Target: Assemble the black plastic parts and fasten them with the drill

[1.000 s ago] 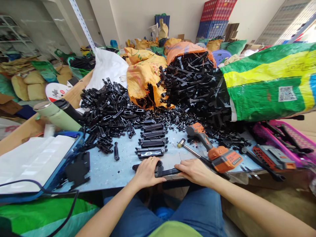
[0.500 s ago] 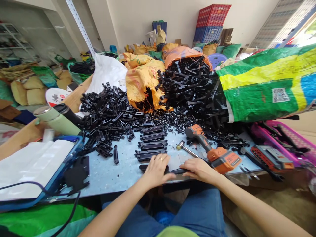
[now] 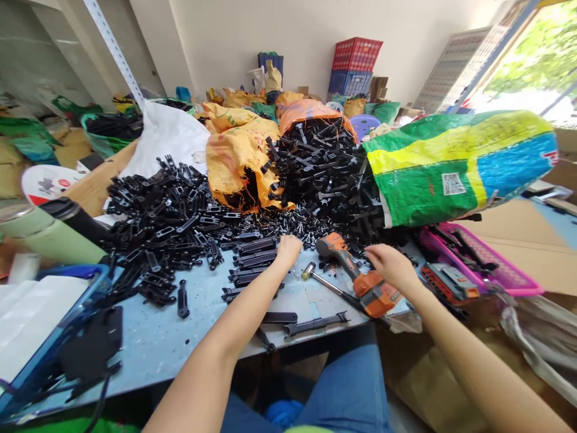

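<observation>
My left hand (image 3: 289, 248) reaches to the near edge of a pile of small screws and pins (image 3: 311, 224), its fingers bunched together; whatever they hold is too small to make out. My right hand (image 3: 388, 263) is above the orange cordless driver (image 3: 376, 291), with fingers curled over small dark parts; its grip is unclear. Black bars (image 3: 252, 260) lie in a stacked row, partly behind my left forearm. Close to the table's front edge rest a long black forked part (image 3: 315, 325) and a flat black bar (image 3: 280, 317). A hammer (image 3: 327, 281) lies beside the driver.
Black parts spill from an orange sack (image 3: 243, 150) and a green-yellow sack (image 3: 424, 186). A heap of black links (image 3: 166, 210) covers the left. A pink basket (image 3: 518, 279) and battery (image 3: 448, 282) sit right; a blue tray (image 3: 49, 343) and green bottle (image 3: 54, 231) sit left.
Both hands have left the black parts at the front edge and moved forward, the left to the screw pile, the right past the driver. The view has shifted right.
</observation>
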The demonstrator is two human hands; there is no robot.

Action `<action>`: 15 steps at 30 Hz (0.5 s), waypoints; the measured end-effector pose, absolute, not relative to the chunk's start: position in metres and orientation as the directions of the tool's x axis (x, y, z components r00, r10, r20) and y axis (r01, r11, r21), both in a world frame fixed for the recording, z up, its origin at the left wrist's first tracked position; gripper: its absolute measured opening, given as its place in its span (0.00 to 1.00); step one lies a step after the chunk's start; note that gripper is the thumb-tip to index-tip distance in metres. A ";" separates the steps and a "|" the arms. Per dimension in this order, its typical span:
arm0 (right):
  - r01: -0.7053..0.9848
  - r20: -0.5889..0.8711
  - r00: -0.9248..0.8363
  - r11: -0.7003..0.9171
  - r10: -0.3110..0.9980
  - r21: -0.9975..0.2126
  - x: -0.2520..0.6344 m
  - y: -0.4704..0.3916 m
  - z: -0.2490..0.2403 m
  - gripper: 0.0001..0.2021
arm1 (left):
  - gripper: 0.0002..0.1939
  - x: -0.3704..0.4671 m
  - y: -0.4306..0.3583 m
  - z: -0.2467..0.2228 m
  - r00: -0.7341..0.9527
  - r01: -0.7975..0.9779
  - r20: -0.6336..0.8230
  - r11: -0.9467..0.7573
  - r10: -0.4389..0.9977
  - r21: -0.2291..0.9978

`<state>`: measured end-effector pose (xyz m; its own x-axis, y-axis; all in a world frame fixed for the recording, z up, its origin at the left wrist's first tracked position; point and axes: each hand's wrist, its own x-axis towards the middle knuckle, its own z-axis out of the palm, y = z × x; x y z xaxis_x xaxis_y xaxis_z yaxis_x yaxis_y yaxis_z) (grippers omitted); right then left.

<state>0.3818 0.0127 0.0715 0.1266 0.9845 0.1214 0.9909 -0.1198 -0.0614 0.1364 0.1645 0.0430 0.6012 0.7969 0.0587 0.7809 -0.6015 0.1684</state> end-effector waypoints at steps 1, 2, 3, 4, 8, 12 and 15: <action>0.980 0.035 0.197 -0.197 0.980 0.012 0.399 0.026 0.070 0.14 | 0.09 0.134 0.158 0.046 0.588 0.785 0.085 -0.593 0.804 0.179; 0.969 -0.019 0.241 -0.240 0.970 0.056 0.412 0.039 0.067 0.13 | 0.10 0.129 0.151 0.049 0.572 0.789 0.115 -0.583 0.812 0.191; 0.961 -0.065 0.268 -0.262 0.961 0.089 0.423 0.050 0.063 0.13 | 0.12 0.121 0.143 0.053 0.554 0.795 0.144 -0.572 0.820 0.202; 0.958 -0.093 0.277 -0.268 0.956 0.102 0.430 0.060 0.059 0.13 | 0.13 0.111 0.134 0.056 0.536 0.801 0.168 -0.561 0.827 0.208; 0.966 -0.159 0.249 -0.234 0.955 0.108 0.440 0.084 0.039 0.16 | 0.12 0.042 0.094 0.061 0.440 0.775 0.258 -0.509 0.860 0.374; 0.976 -0.199 0.205 -0.186 0.958 0.110 0.441 0.090 0.030 0.15 | 0.14 -0.034 0.058 0.057 0.377 0.702 0.115 -0.364 0.919 0.612; 0.979 -0.190 0.188 -0.167 0.964 0.120 0.441 0.088 0.028 0.11 | 0.15 -0.065 0.039 0.051 0.388 0.728 -0.008 -0.301 0.922 0.616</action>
